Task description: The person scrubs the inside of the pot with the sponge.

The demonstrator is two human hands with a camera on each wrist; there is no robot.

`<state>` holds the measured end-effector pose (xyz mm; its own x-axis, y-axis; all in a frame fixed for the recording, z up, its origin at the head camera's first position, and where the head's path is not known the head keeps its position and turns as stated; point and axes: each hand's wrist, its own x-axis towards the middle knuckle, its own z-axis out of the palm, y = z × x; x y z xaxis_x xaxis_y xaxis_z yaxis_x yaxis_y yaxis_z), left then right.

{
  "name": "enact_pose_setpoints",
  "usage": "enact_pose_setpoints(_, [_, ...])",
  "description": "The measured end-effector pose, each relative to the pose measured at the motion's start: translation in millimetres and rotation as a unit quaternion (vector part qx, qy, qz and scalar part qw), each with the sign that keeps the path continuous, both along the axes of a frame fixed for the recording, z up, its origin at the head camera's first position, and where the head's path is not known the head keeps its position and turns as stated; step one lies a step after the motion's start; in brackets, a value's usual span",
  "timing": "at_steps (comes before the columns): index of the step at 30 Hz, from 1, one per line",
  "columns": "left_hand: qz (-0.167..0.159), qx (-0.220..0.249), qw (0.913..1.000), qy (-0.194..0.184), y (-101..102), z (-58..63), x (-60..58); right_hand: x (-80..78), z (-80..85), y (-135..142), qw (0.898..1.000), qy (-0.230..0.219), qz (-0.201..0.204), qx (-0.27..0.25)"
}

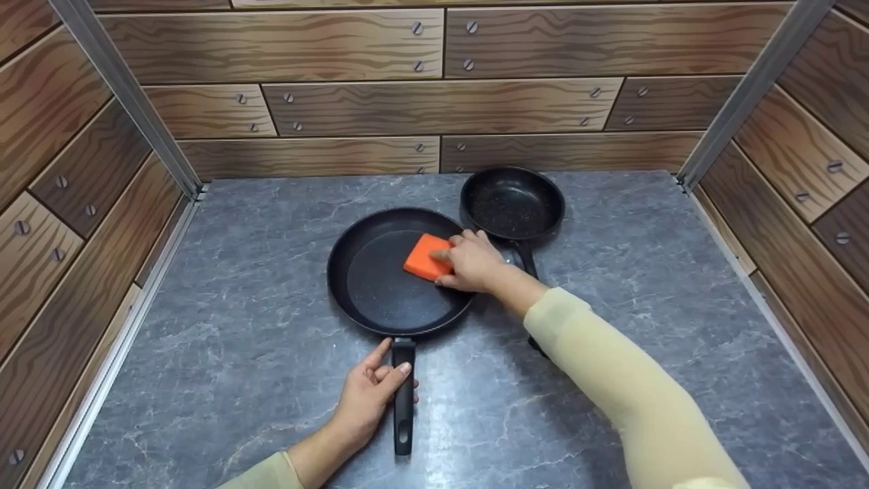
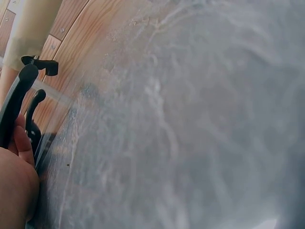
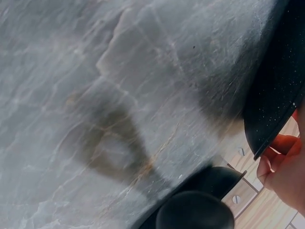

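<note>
A large black frying pan (image 1: 377,285) sits mid-surface in the head view, its handle (image 1: 403,431) toward the person. My left hand (image 1: 363,397) grips that handle near the pan, thumb on top and fingertips showing on the far side. Inside the pan, toward the right wall, lies an orange sponge (image 1: 419,258). My right hand (image 1: 476,263) holds the sponge from the right, fingers on its top and thumb at its near edge. The left wrist view shows the black handle (image 2: 14,105) in the hand; the right wrist view shows the pan's speckled outer side (image 3: 274,86).
A smaller black frying pan (image 1: 512,204) stands behind and to the right, close to the large one. Its handle (image 1: 526,261) runs under the right forearm (image 1: 611,367), partly hidden. Wood-patterned panels (image 1: 353,44) surround the grey marbled surface (image 1: 251,326) at back and sides.
</note>
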<state>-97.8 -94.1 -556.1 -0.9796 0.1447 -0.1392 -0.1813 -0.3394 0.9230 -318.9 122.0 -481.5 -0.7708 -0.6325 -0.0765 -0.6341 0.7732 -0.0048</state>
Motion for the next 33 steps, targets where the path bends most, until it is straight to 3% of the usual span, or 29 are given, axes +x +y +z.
enact_pose_setpoints(19, [0.001,-0.007,1.0,0.001,0.7,0.1,-0.2,6.7,16.5,15.0,0.997,-0.071,0.03,0.007])
enact_pose_setpoints(26, [0.002,-0.003,1.0,-0.003,0.4,-0.6,-0.4,13.7,20.1,16.5,0.992,-0.119,0.03,-0.023])
enact_pose_setpoints(33, [0.004,0.0,1.0,-0.009,0.4,0.6,0.2,19.6,17.2,13.5,0.991,-0.119,0.05,-0.044])
